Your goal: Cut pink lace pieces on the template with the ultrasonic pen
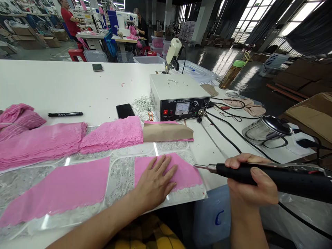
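My left hand [157, 180] lies flat, fingers spread, on a small pink fabric piece [181, 169] with a slanted right edge. My right hand [250, 183] is wrapped around a black handheld ultrasonic tool [272, 178]. Its thin metal tip points left, close to the fabric's right edge; whether the two touch, I cannot tell. To the left, a larger pink fabric piece [75, 186] rests on the grey marble-patterned sheet [120, 173]. Behind these are stacked pink fabric pieces [114, 135] and a brown template [168, 132] with pink fabric under it.
A control box [181, 90] with a dial stands behind, black cables at its right. Around it are a black phone [125, 111], orange-handled snips [150, 114], a marker pen [65, 114], a lidded glass mug [264, 129] and a bottle [232, 74]. People sew in the background.
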Motion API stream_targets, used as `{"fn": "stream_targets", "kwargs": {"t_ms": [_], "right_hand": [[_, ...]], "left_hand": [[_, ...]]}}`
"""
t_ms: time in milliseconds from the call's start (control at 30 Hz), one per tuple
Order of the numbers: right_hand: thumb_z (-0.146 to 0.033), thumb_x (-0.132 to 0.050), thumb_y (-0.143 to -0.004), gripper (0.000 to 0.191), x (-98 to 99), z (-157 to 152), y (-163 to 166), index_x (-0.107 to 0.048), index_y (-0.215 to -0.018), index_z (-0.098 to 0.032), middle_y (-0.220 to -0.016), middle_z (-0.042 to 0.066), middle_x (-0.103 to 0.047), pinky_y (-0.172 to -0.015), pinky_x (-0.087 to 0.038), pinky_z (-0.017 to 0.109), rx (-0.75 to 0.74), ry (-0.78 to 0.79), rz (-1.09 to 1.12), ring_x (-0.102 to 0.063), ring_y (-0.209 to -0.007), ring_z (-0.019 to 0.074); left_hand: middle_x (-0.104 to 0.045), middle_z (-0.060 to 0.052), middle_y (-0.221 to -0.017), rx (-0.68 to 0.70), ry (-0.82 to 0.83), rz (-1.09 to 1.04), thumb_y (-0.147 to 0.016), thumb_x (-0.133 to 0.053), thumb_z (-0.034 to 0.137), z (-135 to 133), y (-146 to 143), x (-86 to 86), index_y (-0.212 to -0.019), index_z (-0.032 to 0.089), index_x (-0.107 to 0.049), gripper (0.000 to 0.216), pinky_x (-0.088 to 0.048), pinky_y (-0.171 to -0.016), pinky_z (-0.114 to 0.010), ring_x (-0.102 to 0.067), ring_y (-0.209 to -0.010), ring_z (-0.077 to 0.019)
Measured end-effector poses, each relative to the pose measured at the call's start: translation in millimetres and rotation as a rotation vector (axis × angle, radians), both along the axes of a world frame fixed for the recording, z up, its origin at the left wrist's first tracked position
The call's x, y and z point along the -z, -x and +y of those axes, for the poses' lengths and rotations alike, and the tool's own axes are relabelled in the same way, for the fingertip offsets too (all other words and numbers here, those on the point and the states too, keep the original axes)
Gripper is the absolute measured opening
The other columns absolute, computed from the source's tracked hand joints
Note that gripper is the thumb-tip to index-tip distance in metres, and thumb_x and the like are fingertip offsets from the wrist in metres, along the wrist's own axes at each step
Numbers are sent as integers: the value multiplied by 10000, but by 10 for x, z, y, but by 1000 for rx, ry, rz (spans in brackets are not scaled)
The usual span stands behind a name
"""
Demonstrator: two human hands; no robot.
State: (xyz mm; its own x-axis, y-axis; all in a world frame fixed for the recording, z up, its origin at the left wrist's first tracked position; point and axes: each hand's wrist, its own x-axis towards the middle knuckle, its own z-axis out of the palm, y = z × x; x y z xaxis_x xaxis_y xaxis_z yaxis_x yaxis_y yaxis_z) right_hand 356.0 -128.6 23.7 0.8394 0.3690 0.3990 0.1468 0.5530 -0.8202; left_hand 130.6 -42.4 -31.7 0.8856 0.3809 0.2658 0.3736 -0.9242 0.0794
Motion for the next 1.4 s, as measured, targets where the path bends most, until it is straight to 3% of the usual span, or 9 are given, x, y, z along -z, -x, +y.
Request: {"fn": "stream_targets", "kwargs": {"t_ms": [300,567,867,1400], "right_hand": [[-292,-543,-501,156,47,-138,-81,-524,-636,-215,-612,-26,-523,-410,-429,306,39,33,51,-446,-434,118],[-281,-559,-565,127,81,-149,-82,-507,-646,-198,-633,-16,-526,-439,-440,301,-18,45,-27,-479,-461,123],[-280,-536,-523,153,23,-209,-97,-515,-652,-199,-619,-20,-523,-410,-436,294,22,27,10,-469,-441,115],[-283,-582,-576,124,62,-294,-79,-547,-652,-193,-628,-14,-563,-422,-430,292,-62,34,-65,-499,-445,126]], "left_hand": [[-498,-160,-1479,-2,5,-11,-1019,-440,456,2,-3,21,-1403,200,-523,469,-376,-1113,-508,-461,-1381,-334],[-514,-162,-1465,0,-8,8,-1016,-443,455,2,-7,-19,-1391,194,-532,465,-418,-1095,-513,-483,-1367,-344],[-511,-170,-1466,0,-7,1,-1007,-468,455,-1,-18,0,-1383,194,-539,463,-415,-1092,-520,-487,-1362,-345],[-510,-174,-1463,1,-25,-4,-1013,-458,444,-10,-8,8,-1387,185,-535,461,-410,-1080,-524,-486,-1357,-354]]}}
